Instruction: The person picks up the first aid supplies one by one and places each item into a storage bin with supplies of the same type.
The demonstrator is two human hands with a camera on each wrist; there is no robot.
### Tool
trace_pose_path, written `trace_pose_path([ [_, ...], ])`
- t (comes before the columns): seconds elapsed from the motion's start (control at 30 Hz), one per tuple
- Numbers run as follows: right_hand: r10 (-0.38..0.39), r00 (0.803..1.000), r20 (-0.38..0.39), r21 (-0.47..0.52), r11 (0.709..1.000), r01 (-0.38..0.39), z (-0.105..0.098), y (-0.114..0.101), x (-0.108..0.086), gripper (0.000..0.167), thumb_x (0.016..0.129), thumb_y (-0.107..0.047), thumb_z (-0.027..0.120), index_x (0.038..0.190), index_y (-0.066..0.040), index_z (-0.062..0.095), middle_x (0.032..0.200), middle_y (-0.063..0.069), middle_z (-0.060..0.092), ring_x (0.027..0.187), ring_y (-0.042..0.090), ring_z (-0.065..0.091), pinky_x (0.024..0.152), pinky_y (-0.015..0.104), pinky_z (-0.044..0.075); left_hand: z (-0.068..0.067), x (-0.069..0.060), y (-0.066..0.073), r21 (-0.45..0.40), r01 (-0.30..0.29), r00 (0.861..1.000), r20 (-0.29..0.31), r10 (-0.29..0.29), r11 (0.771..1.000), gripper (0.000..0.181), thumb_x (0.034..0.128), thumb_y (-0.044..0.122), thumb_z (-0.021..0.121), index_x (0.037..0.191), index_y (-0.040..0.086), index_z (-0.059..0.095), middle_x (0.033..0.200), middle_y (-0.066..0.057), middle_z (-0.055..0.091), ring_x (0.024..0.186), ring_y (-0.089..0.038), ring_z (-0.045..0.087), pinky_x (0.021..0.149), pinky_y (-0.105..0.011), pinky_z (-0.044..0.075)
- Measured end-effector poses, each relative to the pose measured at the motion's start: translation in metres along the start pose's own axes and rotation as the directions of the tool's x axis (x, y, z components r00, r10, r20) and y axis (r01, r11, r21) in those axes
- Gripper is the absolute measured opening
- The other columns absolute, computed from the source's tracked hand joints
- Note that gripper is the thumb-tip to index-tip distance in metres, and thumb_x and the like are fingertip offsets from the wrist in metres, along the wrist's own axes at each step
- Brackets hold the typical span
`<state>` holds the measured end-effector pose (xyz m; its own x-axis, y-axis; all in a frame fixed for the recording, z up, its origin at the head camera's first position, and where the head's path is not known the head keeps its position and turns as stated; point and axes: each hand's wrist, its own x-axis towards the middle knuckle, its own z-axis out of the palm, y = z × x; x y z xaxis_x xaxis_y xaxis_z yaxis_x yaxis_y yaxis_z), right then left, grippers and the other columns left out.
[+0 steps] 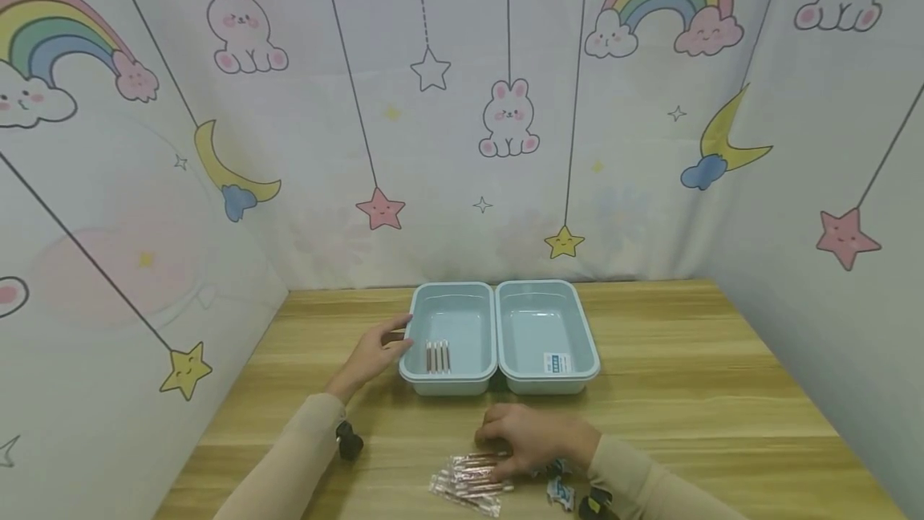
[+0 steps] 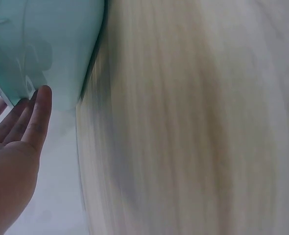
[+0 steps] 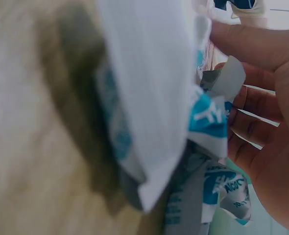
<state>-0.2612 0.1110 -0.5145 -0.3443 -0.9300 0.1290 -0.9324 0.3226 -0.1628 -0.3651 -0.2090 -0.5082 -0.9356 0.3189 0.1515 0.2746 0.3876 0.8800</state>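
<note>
Wooden table (image 1: 722,392); right hand (image 1: 532,433) near "Alco" wrapper (image 3: 226,188).

The left forearm (image 1: 289,460) stretched toward the far side, and the left hand (image 1: 375,353) had its fingers (image 2: 38,120) almost straight. The right hand (image 1: 530,436) was nearer, with fingers bent; the right forearm (image 1: 646,484) lay at near right.

Free tabletop (image 1: 693,379) stretches right of the bins (image 1: 451,386), whose raised walls (image 1: 549,385) bar sideways passage.
</note>
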Motion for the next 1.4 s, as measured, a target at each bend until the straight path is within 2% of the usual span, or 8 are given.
trace_pose_path([
  [0.2,-0.013,1.000,0.023,0.015,1.000,0.013,0.0013,0.0004,0.0016,0.028,0.086,-0.038,0.072,0.107,-0.020,0.070,0.098,-0.010,0.064,0.090,-0.003,0.055,0.083,0.005,0.041,0.0014,-0.0007,-0.0012,-0.002,-0.017,1.000,0.001,0.017,1.000,0.056,0.0941,0.020,0.065,0.144,0.003,0.045,0.145,-0.022,0.046,0.122,-0.042,0.055,0.095,-0.046,0.052],
  [0.43,-0.010,1.000,0.023,0.009,1.000,0.010,0.0025,0.0007,0.0036,0.021,0.086,-0.032,0.072,0.104,-0.022,0.071,0.094,-0.012,0.064,0.086,-0.004,0.055,0.079,0.004,0.039,0.0013,-0.0026,-0.0001,-0.018,-0.005,1.000,-0.008,0.005,1.000,0.055,0.0942,0.018,0.065,0.144,0.005,0.045,0.146,-0.021,0.047,0.123,-0.041,0.054,0.096,-0.049,0.050],
  [0.57,-0.008,1.000,0.023,0.005,1.000,0.008,0.0022,0.0011,0.0051,0.013,0.085,-0.023,0.072,0.098,-0.024,0.071,0.089,-0.013,0.063,0.083,-0.004,0.055,0.076,0.005,0.040,0.0014,-0.0026,0.0001,-0.029,-0.007,1.000,-0.008,0.006,1.000,0.056,0.0939,0.018,0.065,0.144,0.005,0.045,0.145,-0.022,0.046,0.124,-0.042,0.053,0.097,-0.051,0.049],
  [0.7,-0.021,0.999,0.024,-0.016,1.000,0.022,0.0018,0.0012,0.0068,0.010,0.084,-0.018,0.071,0.092,-0.023,0.069,0.086,-0.013,0.062,0.081,-0.004,0.055,0.075,0.005,0.041,0.0017,-0.0022,0.0005,-0.016,-0.002,1.000,-0.019,0.002,1.000,0.055,0.0938,0.018,0.065,0.144,0.006,0.047,0.145,-0.020,0.048,0.123,-0.041,0.054,0.096,-0.049,0.050],
  [0.87,-0.051,0.998,0.022,-0.041,0.998,0.052,0.0012,0.0015,0.0069,0.009,0.086,-0.016,0.069,0.093,-0.021,0.067,0.087,-0.012,0.063,0.081,-0.002,0.056,0.076,0.005,0.042,0.0015,-0.0016,0.0000,0.003,-0.005,1.000,-0.023,0.005,1.000,0.055,0.0938,0.019,0.065,0.144,0.007,0.047,0.145,-0.020,0.048,0.122,-0.041,0.055,0.096,-0.048,0.051],
  [1.23,-0.157,0.983,-0.098,-0.020,0.988,0.156,-0.0002,0.0064,0.0040,0.013,0.086,-0.013,0.071,0.098,-0.017,0.071,0.089,-0.009,0.067,0.084,-0.001,0.059,0.081,0.003,0.042,0.0019,-0.0020,0.0017,-0.006,-0.001,1.000,-0.025,0.001,1.000,0.054,0.0933,0.017,0.065,0.143,0.005,0.047,0.144,-0.020,0.049,0.122,-0.040,0.056,0.096,-0.047,0.051],
  [1.4,-0.169,0.976,-0.134,-0.019,0.986,0.168,0.0009,0.0098,0.0032,0.011,0.088,-0.017,0.071,0.098,-0.018,0.072,0.089,-0.009,0.068,0.085,-0.003,0.060,0.081,0.003,0.043,0.0020,-0.0010,0.0009,-0.004,0.004,1.000,-0.025,-0.004,1.000,0.055,0.0930,0.019,0.066,0.143,0.006,0.048,0.144,-0.019,0.049,0.122,-0.040,0.055,0.097,-0.047,0.050],
])
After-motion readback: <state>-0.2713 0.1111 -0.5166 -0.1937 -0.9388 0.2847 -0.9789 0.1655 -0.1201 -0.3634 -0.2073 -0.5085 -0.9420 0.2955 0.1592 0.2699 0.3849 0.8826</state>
